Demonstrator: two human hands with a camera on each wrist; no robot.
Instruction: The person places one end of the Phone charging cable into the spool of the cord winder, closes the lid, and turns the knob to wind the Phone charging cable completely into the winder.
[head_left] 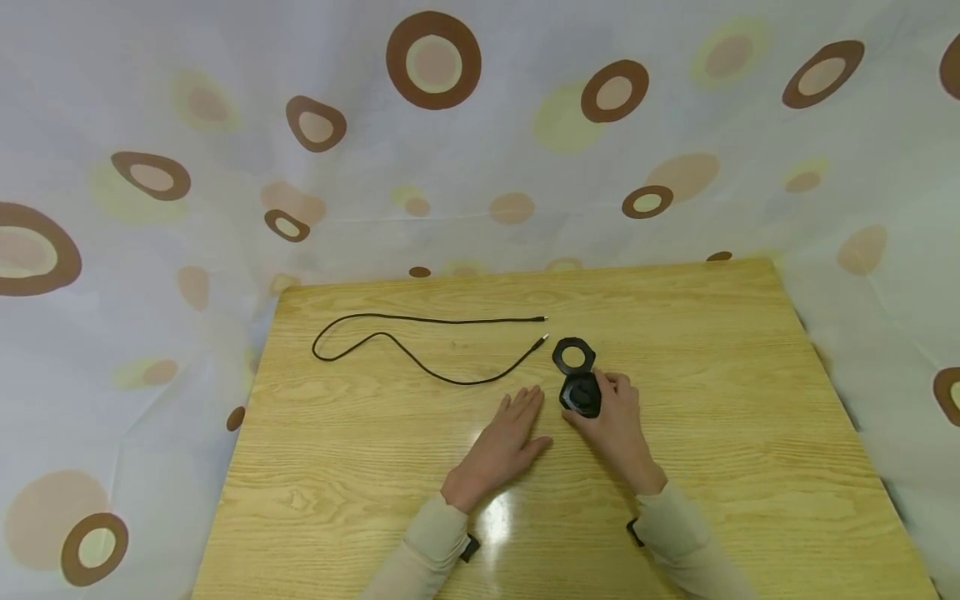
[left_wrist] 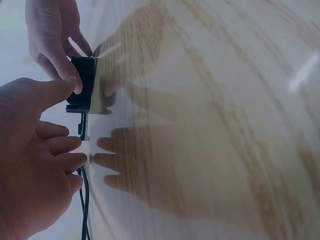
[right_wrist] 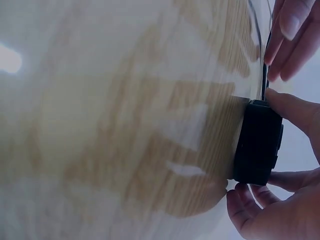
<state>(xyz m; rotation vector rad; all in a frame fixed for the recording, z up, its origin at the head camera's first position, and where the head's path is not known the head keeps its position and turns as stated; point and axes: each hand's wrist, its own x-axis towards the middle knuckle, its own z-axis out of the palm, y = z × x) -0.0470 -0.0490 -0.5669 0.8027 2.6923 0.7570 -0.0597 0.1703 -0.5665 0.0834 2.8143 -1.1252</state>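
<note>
1. Head view: the black hexagonal case point(head_left: 581, 395) lies flat between the right hand's point(head_left: 619, 427) thumb and fingers; a black ring piece point(head_left: 558, 357) adjoins its far side, so the pair's long axis points away from the wrist.
2. That hand pinches the case across its sides, the thumb on the near edge.
3. Left of it, the left hand point(head_left: 504, 448) lies palm down, fingers straight, thumb spread; beyond its fingertips runs a black cable point(head_left: 467, 383).
</note>
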